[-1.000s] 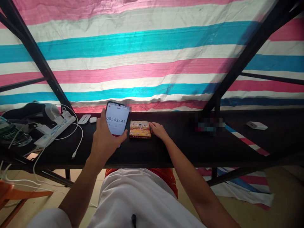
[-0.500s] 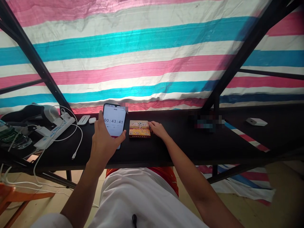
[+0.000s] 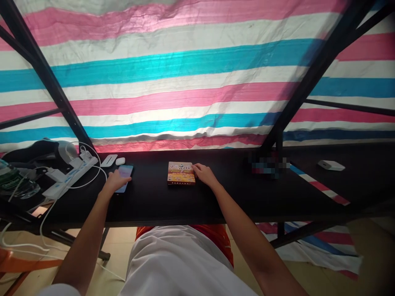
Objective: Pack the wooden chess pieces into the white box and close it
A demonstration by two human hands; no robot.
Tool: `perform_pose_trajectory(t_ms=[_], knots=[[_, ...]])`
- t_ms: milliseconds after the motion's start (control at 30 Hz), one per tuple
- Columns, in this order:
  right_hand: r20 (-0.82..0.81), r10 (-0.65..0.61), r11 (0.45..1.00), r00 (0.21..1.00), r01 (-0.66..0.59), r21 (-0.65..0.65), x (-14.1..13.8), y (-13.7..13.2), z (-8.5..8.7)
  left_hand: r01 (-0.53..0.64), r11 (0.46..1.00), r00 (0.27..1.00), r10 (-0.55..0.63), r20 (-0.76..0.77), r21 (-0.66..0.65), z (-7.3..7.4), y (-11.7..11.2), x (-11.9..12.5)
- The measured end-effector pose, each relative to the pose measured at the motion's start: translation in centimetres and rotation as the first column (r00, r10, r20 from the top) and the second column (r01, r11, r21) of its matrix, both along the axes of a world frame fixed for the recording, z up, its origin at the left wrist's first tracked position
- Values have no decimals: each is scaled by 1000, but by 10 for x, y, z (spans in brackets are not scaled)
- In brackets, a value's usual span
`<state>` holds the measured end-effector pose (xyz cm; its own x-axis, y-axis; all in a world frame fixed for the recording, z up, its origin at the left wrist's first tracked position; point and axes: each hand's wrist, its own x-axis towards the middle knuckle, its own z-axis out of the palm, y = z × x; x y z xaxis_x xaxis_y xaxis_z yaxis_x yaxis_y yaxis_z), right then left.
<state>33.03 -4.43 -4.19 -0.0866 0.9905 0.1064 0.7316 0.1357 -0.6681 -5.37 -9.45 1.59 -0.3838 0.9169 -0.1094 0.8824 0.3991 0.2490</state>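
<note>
A phone (image 3: 124, 175) lies flat on the black table (image 3: 216, 197), left of centre. My left hand (image 3: 115, 181) rests on its near end, fingers curled over it. An orange box with printed characters (image 3: 181, 173) lies flat at the middle of the table. My right hand (image 3: 204, 174) touches the box's right edge with fingers bent against it.
At the far left are a white power strip (image 3: 70, 174) with white cables, a small white device (image 3: 109, 160), a bottle (image 3: 12, 181) and a dark bag. A small white box (image 3: 331, 165) sits far right. Black frame bars and a striped tarp stand behind.
My left hand has lowered the phone from upright, showing a timer, to flat on the table further left. My right hand has stayed at the box.
</note>
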Motion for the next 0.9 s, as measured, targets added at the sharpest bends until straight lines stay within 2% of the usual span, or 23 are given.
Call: perform_pose_trajectory(t_ms=[167,267,333,367,400,433,467,533,567,600,667,700,767,833,900], knots=[[16,-12,1000,1000,12,6,0,0,1,-32,999,991,37,-128,39,-7,-1,-37],[57,-37,999,998,37,3,-2,0,1,-77,996,984,81,-158,35,-1,-8,-43],[113,-79,997,990,79,5,-5,0,2,-39,994,975,61,-213,106,9,-14,-30],[145,-96,995,985,96,3,-6,-1,3,56,985,973,-17,-231,166,15,-17,-17],[172,-104,994,979,106,-2,-7,-2,4,206,955,965,-162,-207,213,20,-19,-2],[195,-102,994,976,106,-9,-8,-2,4,382,885,923,-353,-150,267,25,-19,16],[209,-91,995,974,96,-17,-9,-3,5,492,812,866,-494,-77,315,28,-17,35],[216,-55,998,975,62,-25,-9,-4,7,555,768,797,-601,60,319,29,-6,72],[214,-39,999,976,46,-26,-8,-4,7,574,777,781,-614,111,259,27,3,88],[212,-27,999,977,34,-25,-8,-4,8,552,814,795,-579,178,181,23,13,101],[201,-12,1000,979,15,-16,-7,-5,8,453,890,826,-438,355,45,11,35,118],[190,-4,1000,982,6,-10,-7,-5,8,423,906,816,-388,429,14,5,45,123],[158,23,1000,987,-23,-2,-8,-5,7,430,900,774,-407,485,70,-9,58,126],[111,46,999,993,-46,2,-9,-5,6,491,854,742,-513,432,170,-18,61,125],[55,50,999,997,-50,-1,-10,-4,5,531,820,719,-570,398,215,-23,57,122]])
